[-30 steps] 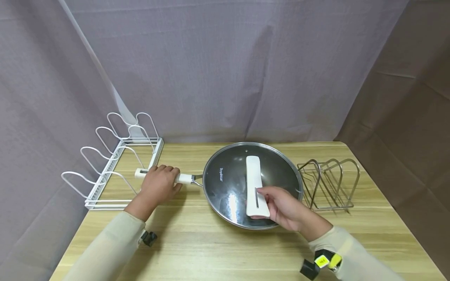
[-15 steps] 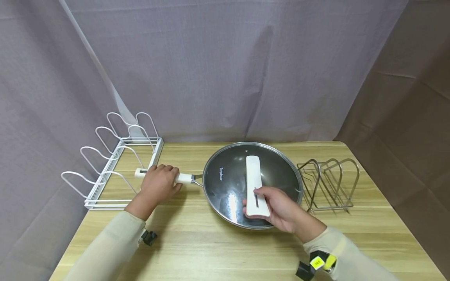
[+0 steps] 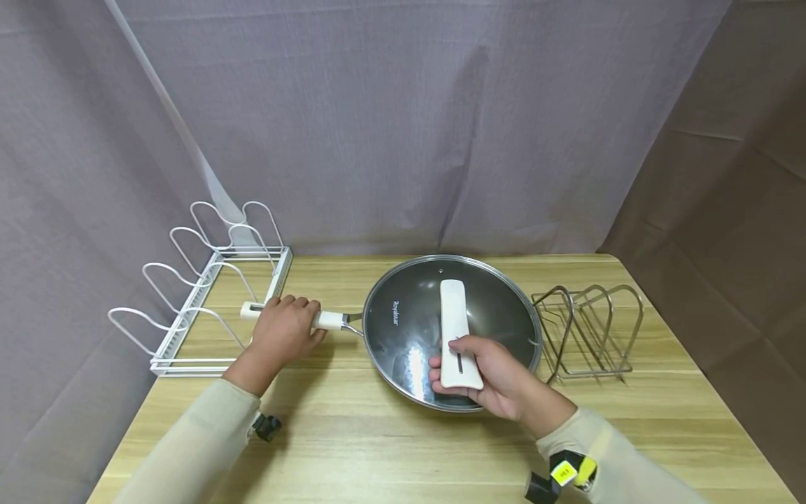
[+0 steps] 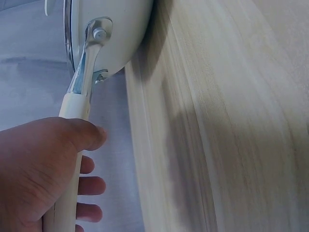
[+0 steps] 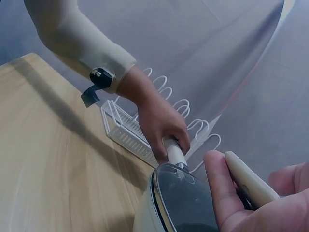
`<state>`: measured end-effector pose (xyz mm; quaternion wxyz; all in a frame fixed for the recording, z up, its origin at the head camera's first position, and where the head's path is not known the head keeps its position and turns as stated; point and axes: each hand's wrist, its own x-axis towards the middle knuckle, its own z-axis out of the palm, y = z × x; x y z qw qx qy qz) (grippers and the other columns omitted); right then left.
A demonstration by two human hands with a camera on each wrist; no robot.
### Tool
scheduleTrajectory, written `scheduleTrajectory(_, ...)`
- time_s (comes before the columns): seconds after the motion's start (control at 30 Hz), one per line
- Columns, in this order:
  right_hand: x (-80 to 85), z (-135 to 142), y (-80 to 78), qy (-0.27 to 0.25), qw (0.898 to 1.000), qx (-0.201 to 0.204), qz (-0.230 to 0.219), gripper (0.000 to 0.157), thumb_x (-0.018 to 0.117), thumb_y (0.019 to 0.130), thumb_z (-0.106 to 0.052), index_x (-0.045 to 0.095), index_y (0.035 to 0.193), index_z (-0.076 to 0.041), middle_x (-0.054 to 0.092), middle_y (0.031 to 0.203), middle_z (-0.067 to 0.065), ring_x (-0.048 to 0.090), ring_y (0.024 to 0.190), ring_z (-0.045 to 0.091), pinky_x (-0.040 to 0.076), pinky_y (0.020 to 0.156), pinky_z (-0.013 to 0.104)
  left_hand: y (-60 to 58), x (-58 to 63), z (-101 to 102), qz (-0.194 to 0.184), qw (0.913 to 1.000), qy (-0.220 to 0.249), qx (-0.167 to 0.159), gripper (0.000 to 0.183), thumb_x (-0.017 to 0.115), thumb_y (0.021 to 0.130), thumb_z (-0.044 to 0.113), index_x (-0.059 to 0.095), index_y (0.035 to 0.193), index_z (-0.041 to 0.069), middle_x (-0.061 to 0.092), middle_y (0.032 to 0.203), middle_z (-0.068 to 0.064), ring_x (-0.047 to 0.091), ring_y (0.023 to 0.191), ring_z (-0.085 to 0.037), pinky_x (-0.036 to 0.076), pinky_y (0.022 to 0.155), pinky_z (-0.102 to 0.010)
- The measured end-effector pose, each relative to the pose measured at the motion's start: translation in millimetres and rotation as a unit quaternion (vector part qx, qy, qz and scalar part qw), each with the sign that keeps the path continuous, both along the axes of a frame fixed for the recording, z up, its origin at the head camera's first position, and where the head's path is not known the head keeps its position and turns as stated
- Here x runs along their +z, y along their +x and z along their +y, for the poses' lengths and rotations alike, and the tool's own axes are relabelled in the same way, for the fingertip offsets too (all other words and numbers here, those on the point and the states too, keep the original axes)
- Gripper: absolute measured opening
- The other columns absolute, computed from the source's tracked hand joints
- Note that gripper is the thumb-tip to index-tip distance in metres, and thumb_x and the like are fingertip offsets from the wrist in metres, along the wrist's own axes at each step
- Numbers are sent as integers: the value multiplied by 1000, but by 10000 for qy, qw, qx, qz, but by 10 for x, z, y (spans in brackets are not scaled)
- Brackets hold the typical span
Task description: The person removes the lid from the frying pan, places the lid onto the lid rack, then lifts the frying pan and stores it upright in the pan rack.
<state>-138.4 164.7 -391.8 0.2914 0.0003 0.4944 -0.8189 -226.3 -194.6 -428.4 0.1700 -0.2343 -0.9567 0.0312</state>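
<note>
A frying pan (image 4: 123,29) with a cream outer wall sits on the wooden table, its glass lid (image 3: 403,350) on top. My left hand (image 3: 283,327) grips the pan's cream handle (image 3: 330,320), thumb along it and fingers curled round, as the left wrist view confirms. My right hand (image 3: 504,385) holds the long cream lid handle (image 3: 454,311) near its front end. The thumb presses on top by the slot, while the fingers pass underneath and their tips show on the left side. In the right wrist view, fingers (image 5: 222,186) lie against the lid handle.
A white wire rack (image 3: 217,264) stands at the left, close to the pan handle's end. A smaller metal wire rack (image 3: 607,325) stands just right of the pan. Grey cloth (image 3: 378,140) hangs behind the wooden table (image 3: 378,455).
My right hand has shifted left and its fingers reach further under the lid handle, with the tips coming into sight on the left side. Pan, lid and left hand look unchanged.
</note>
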Motion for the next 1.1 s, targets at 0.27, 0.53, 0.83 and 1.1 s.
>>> scheduleTrajectory(0.27,-8,-16,11,23,9999,-122,-100,31,39,105,-7,35,128,13,65,105,20,69,96,29,56,93,45,-6,-19,5,128,9999,24,-52,31,79,82,35,58,83,12,60,75,-4,62,77,-32,50,78,-52)
scheduleTrajectory(0.53,-9,-12,38,-119,9995,-238,-162,37,37,108,-8,26,136,14,63,114,18,67,103,29,52,99,49,-2,-12,7,129,9999,7,-41,32,79,82,36,58,83,12,60,76,-4,61,77,-32,50,77,-52)
scheduleTrajectory(0.83,-24,-31,59,-122,9989,-412,-191,44,39,109,-10,24,143,13,62,120,17,67,104,26,55,94,41,7,-11,1,109,9999,-35,-33,32,78,84,36,58,84,11,60,77,-5,61,79,-32,50,78,-52)
scheduleTrajectory(1.1,-32,-102,66,56,9974,-677,-256,32,42,109,-11,35,134,8,59,109,12,62,90,20,57,82,34,17,0,8,42,10000,-85,-12,34,79,84,37,59,87,10,60,79,-6,61,81,-33,49,79,-52)
